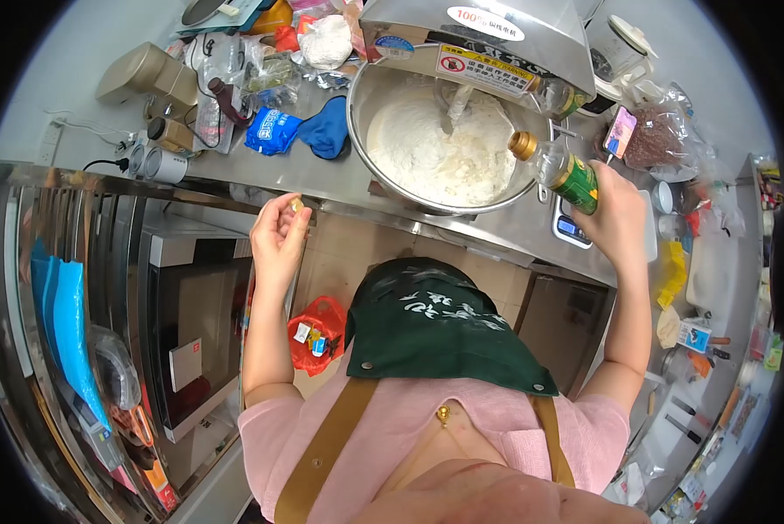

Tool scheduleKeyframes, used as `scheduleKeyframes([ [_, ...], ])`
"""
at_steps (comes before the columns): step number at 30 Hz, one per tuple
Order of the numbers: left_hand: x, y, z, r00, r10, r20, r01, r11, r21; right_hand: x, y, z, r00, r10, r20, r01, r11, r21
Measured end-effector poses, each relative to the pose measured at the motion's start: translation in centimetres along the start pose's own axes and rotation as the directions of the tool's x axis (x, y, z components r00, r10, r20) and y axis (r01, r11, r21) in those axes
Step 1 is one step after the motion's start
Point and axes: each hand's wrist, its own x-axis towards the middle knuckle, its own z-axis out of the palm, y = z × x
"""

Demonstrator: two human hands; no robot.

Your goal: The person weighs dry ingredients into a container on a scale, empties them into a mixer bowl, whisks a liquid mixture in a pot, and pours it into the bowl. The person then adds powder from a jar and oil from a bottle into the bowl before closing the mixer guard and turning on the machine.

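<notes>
My right hand is wrapped round a clear bottle with a green label and a gold-coloured neck. The bottle is tilted, its mouth over the right side of a large steel mixing bowl. Inside the bowl lies white flour, wetter and lumpy toward the middle, with the mixer's metal shaft standing in it. Whether liquid is flowing from the bottle, I cannot tell. My left hand is held left of the bowl, near the counter edge, fingers pinched on a small gold cap.
The stand mixer's head overhangs the bowl. A digital scale sits under my right hand, with a phone behind. A blue packet and blue cloth lie left of the bowl. A red bag stands low below.
</notes>
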Motion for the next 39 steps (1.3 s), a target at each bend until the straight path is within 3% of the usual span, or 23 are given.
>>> scheduleKeyframes([
  [1, 0.0, -0.4, -0.1, 1.0, 0.014, -0.014, -0.013, 0.996, 0.086, 0.2, 0.1, 0.2, 1.0, -0.007, 0.006, 0.007, 1.0, -0.005],
  [5, 0.1, -0.3, 0.2, 0.998, 0.058, -0.018, -0.056, 0.992, 0.115, 1.1, -0.1, 0.4, 0.998, 0.003, 0.063, -0.003, 1.0, -0.005],
  [39, -0.2, -1.9, 1.5, 0.984, 0.167, -0.055, -0.163, 0.983, 0.08, 3.3, -0.1, -0.1, 0.986, -0.037, 0.164, 0.058, 0.991, -0.124],
])
